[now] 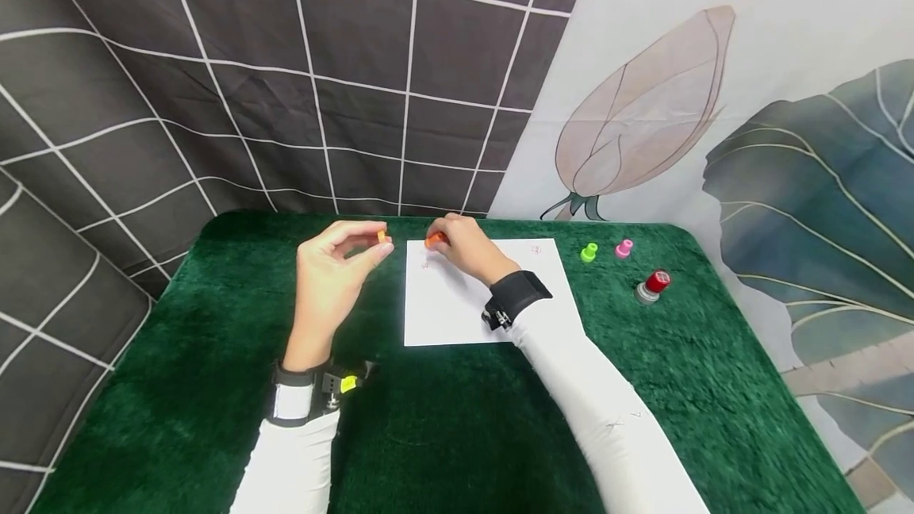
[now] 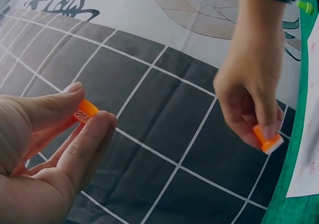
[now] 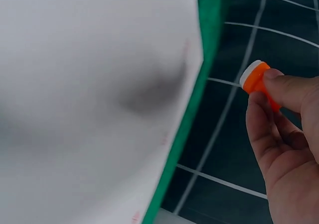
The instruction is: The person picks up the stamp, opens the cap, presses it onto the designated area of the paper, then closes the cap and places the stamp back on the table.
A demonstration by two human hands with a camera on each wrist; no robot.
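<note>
From my remote station, I look in on what appears to be a makeshift recording corner: dark gridded cloth (image 1: 357, 30) and a flower-printed hanging (image 1: 643, 117) back a green, plush-covered surface (image 1: 214, 355), and black wrist straps (image 1: 524, 289) carry small devices (image 1: 332, 384).

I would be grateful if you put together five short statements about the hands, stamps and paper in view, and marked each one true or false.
1. The right hand grips an orange stamp with a white end. True.
2. The left hand holds nothing. False: the left hand pinches a small orange cap.
3. The white paper bears small red marks. True.
4. The green stamp and the pink stamp are on the white paper. False: the green stamp and the pink stamp are on the green cloth, beside the paper.
5. The red-topped stamp has a grey base. True.
</note>
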